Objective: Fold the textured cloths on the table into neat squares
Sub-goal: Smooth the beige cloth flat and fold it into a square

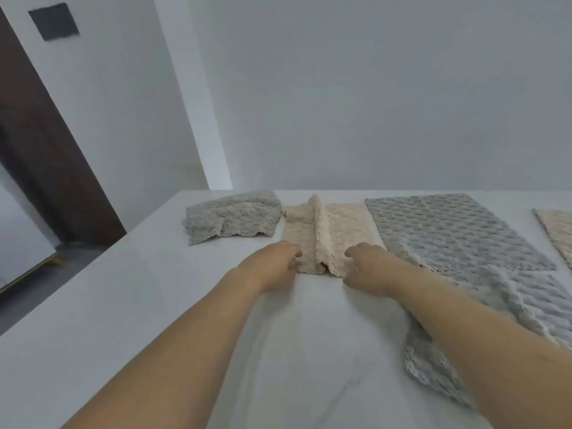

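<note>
Textured cloths lie along the far edge of a white marble-look table [309,351], and both bare forearms reach out over its bare near part toward them. Nearest on the right side, a grey waffle-textured cloth [448,243] is spread flat; its near end runs under the right forearm and bunches in loose folds toward the table's near right edge, paler there than at the far end.

Past the bare middle of the table, the left hand [272,269] and the right hand [366,269] sit side by side at the near edge of a beige textured cloth [328,233]. The left hand's fingers curl onto the cloth's near left corner and pinch it. The right hand's fingers curl round the near right corner and grip it. Between the two hands the beige cloth is pushed up into a raised ridge that runs from its near edge to its far edge, with a flat part on either side. The right edge of this cloth touches or slightly overlaps the grey waffle cloth.

Just left of the beige cloth, toward the far left corner of the table, lies a grey cloth [232,218] already folded into a rough rectangle with a wavy near edge. At the far right edge, a second beige cloth [557,233] shows only in part. Behind the table stands a plain white wall [371,88].
</note>
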The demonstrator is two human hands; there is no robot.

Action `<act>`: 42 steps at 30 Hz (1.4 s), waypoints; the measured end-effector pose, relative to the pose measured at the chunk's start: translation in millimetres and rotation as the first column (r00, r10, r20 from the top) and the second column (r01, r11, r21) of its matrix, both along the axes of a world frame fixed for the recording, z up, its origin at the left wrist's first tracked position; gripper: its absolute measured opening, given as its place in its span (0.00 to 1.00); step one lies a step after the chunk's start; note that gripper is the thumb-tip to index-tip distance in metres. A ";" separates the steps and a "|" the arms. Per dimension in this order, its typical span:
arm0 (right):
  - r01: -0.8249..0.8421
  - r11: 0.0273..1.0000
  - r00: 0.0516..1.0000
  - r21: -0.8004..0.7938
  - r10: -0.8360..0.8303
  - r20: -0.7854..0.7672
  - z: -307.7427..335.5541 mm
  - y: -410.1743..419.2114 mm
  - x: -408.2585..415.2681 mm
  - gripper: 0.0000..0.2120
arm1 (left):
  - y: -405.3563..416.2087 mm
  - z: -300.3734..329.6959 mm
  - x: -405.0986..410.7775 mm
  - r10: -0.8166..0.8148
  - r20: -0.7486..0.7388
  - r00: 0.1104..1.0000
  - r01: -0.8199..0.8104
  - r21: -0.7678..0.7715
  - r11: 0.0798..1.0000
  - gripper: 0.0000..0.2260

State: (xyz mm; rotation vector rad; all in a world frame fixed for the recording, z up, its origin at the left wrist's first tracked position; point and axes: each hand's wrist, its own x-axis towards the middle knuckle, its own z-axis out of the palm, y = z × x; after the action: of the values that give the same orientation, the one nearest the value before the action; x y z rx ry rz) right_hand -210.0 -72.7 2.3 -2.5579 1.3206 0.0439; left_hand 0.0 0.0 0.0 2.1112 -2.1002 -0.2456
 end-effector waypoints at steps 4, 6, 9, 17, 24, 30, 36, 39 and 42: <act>-0.015 0.995 1.000 -0.094 0.016 0.005 -17.1 -17.4 13.6 0.21 | -26.7 -13.5 3.0 -0.035 0.129 0.991 0.036 -0.005 0.999 0.12; -0.015 0.983 0.999 -0.185 0.022 0.032 -23.5 -25.1 19.2 0.17 | -39.0 -17.9 7.9 -0.070 0.150 0.986 0.075 -0.031 0.997 0.14; 0.005 0.965 0.999 -0.261 0.005 0.039 -31.1 -32.4 24.0 0.13 | -44.6 -31.3 17.5 0.008 -0.050 0.999 -0.014 -0.126 0.992 0.13; 0.143 0.988 0.974 0.054 -0.150 0.167 -5.5 -27.7 19.1 0.10 | -20.2 -16.7 12.4 0.207 -0.158 0.965 -0.194 0.097 0.976 0.08; 0.055 0.975 0.967 0.218 -0.106 0.231 77.3 30.3 1.8 0.08 | 35.5 63.3 12.7 0.300 -0.294 0.908 -0.332 -0.064 0.941 0.08; -0.061 0.962 0.904 0.267 -0.060 0.424 158.6 76.1 -17.9 0.08 | 104.0 146.9 9.0 0.166 -0.411 0.896 -0.276 -0.226 0.934 0.05; -0.360 0.749 0.745 0.556 -0.128 0.655 217.9 112.6 -46.8 0.04 | 145.7 214.8 15.8 0.163 -0.855 0.492 -0.224 0.057 0.973 0.03; -0.338 0.755 0.750 0.562 -0.145 0.645 219.2 112.7 -48.8 0.06 | 150.0 217.3 20.3 0.232 -0.817 0.527 -0.208 0.141 0.968 0.05; -0.155 0.884 0.844 0.441 -0.114 0.524 200.0 103.9 -38.4 0.07 | 140.1 198.3 20.9 0.275 -0.695 0.665 -0.244 0.146 0.959 0.05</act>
State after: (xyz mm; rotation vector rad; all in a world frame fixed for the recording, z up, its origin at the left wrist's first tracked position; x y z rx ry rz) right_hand -248.4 31.2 202.4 -1.9600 0.9174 -0.2976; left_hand 20.9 140.1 198.3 1.8572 -1.3244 -0.9090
